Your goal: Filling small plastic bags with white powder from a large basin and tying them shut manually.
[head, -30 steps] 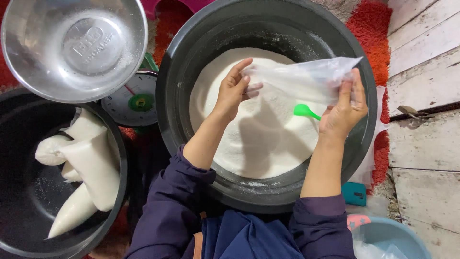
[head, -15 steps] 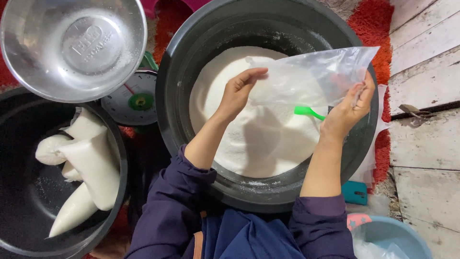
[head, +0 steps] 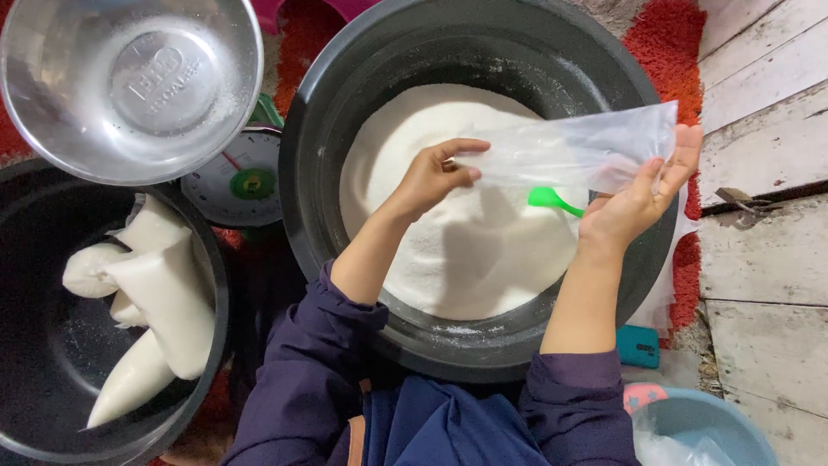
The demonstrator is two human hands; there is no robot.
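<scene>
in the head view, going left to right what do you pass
black basin with filled white bags → kitchen scale → left hand → green scoop → right hand → wooden floorboards

Clear bag over white powder

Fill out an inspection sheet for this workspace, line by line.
Surface: red rug beside whitewashed floor planks.
Job's things: clear plastic bag held over a black basin of white powder; green scoop in it.
Clutter: steel bowl, dial scale, second basin with filled bags, blue tub.
Grippers: left hand and right hand pinch the bag's ends.
Cables: nothing seen.
Surroundings: nothing seen.
</scene>
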